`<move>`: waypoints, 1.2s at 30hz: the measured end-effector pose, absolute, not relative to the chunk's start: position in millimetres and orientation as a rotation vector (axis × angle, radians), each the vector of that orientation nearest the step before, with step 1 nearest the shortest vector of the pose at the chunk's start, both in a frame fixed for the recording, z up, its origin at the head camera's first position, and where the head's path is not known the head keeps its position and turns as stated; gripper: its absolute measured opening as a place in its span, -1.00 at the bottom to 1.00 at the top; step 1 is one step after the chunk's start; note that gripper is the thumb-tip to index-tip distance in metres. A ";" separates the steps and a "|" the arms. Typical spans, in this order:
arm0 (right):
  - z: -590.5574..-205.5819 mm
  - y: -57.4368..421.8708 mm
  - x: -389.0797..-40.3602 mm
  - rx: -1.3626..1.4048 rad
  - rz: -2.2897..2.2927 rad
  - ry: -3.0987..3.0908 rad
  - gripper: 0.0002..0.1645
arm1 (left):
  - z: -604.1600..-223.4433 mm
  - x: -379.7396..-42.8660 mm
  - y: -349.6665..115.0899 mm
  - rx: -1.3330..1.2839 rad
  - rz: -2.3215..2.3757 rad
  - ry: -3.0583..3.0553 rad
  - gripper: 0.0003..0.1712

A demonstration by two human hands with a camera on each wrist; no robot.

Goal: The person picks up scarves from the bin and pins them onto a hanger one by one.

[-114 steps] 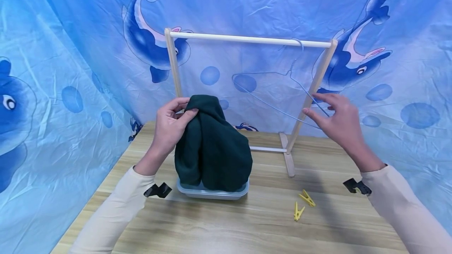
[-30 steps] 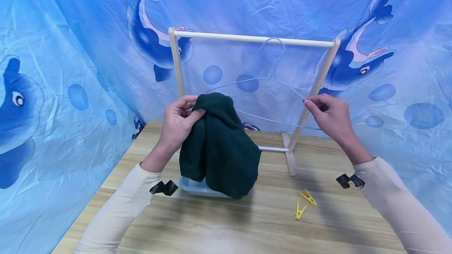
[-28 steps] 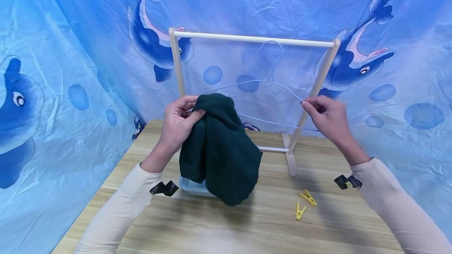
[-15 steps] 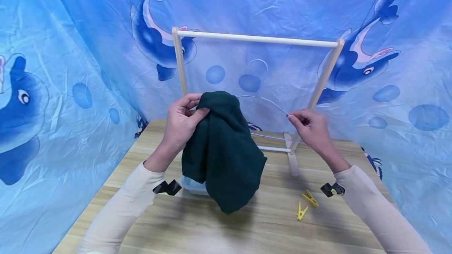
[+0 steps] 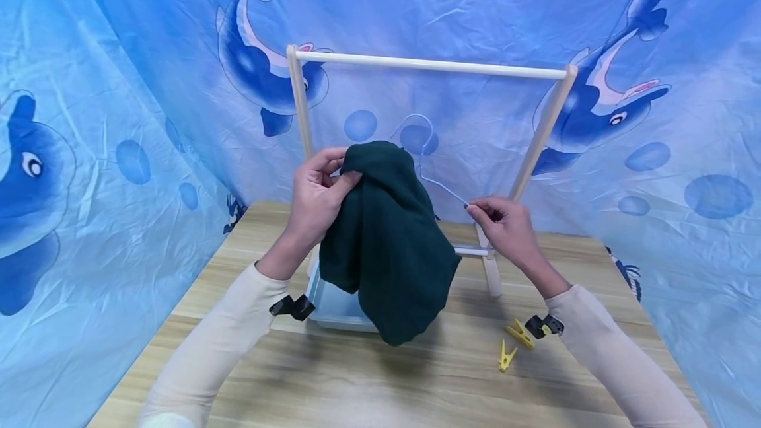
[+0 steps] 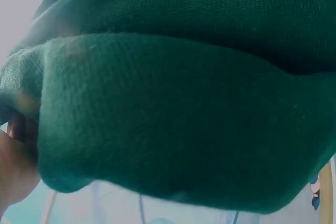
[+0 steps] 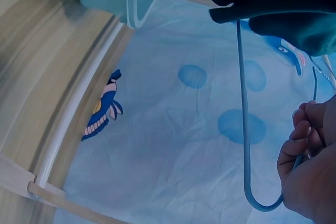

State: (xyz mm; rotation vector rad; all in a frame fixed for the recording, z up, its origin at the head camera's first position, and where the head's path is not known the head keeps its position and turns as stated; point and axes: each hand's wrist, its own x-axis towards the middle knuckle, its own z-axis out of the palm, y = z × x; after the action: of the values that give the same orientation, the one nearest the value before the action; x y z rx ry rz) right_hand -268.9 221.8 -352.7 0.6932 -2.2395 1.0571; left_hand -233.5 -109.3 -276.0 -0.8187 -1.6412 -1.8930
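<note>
My left hand [image 5: 319,197] pinches a dark green cloth garment [image 5: 398,243] by its upper left edge and holds it hanging in folds over a light blue tray [image 5: 339,306]. In the left wrist view the green fabric [image 6: 173,114] fills most of the picture, hiding most of that hand. My right hand [image 5: 504,226] grips one shoulder of a thin light blue wire hanger [image 5: 442,187]. The hanger's hook stands above the garment, and its left part is hidden behind the fabric. From the right wrist, the hanger's lower bar [image 7: 243,93] reaches up to the garment's edge.
A wooden rack with a white rail [image 5: 428,65] stands behind the hands. Two yellow clothespins [image 5: 505,355] lie on the wooden table [image 5: 357,382] at the right, near the right sleeve. A blue dolphin-print curtain [image 5: 475,5] surrounds the table.
The right hand has taken hold of the hanger, lifted it off the rail and brought it down and left behind the garment. The left hand has raised the garment, exposing more of the tray.
</note>
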 end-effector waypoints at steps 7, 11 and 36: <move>-350.3 215.9 -263.8 0.715 1.120 -2.223 -0.86 | -284.9 -245.4 -102.3 -0.784 -1.883 -1.672 -0.77; -348.9 213.8 -261.5 0.711 1.147 -2.213 -0.86 | -292.7 -249.6 -98.1 -0.736 -1.915 -1.688 -0.79; -341.9 207.9 -254.0 0.733 1.204 -2.139 -0.87 | -315.8 -260.8 -88.2 -0.108 -2.417 -2.033 -0.74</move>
State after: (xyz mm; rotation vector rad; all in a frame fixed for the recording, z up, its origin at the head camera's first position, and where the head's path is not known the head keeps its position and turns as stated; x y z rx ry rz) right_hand -254.0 207.9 -341.9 0.7325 -2.1386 1.2035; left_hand -260.8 -88.2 -315.8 -0.1080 -2.0334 -2.4168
